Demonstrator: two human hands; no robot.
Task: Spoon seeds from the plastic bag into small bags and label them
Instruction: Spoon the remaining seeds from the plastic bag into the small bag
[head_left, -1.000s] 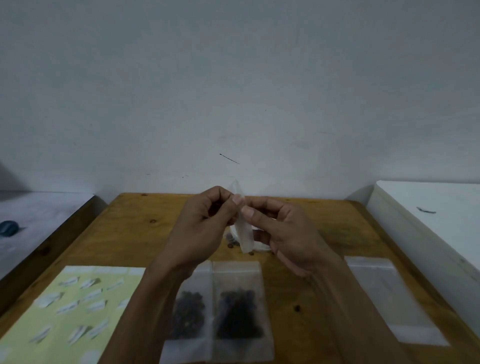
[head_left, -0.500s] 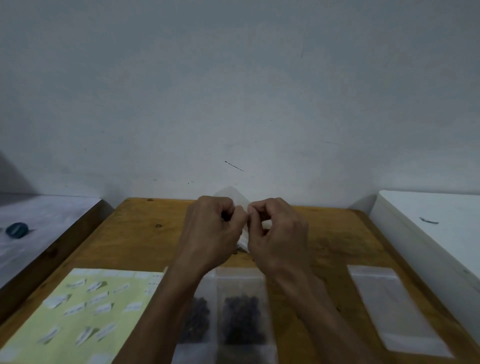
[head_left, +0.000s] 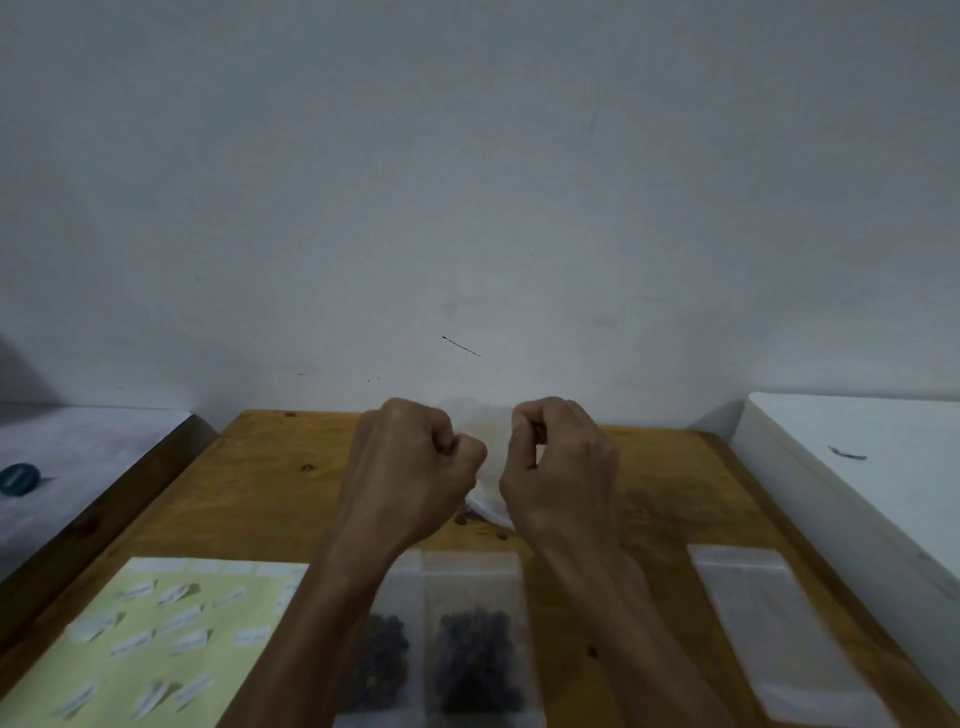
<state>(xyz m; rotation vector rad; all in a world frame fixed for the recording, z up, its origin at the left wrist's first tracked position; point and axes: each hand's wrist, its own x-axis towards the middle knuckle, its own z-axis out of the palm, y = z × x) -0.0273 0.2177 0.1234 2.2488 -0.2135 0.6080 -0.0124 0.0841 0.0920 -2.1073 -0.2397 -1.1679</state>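
My left hand (head_left: 410, 467) and my right hand (head_left: 561, 467) are raised over the middle of the wooden table (head_left: 260, 493), each pinching one side of a small clear plastic bag (head_left: 485, 452) stretched between them. Below my wrists lie two small filled bags: one with dark seeds (head_left: 478, 654), and another (head_left: 384, 660) partly hidden by my left forearm. A few loose seeds (head_left: 467, 517) lie under the held bag. A yellow-green label sheet (head_left: 156, 634) with several white stickers lies at the front left. No spoon is visible.
A stack of empty clear small bags (head_left: 774, 623) lies at the front right. A white surface (head_left: 857, 457) borders the table on the right, a grey one with a blue round object (head_left: 18, 479) on the left. A wall stands close behind.
My hands have moved apart, pulling the small clear bag wider between them. One second ago they held it narrow and upright, pinched together at its top.
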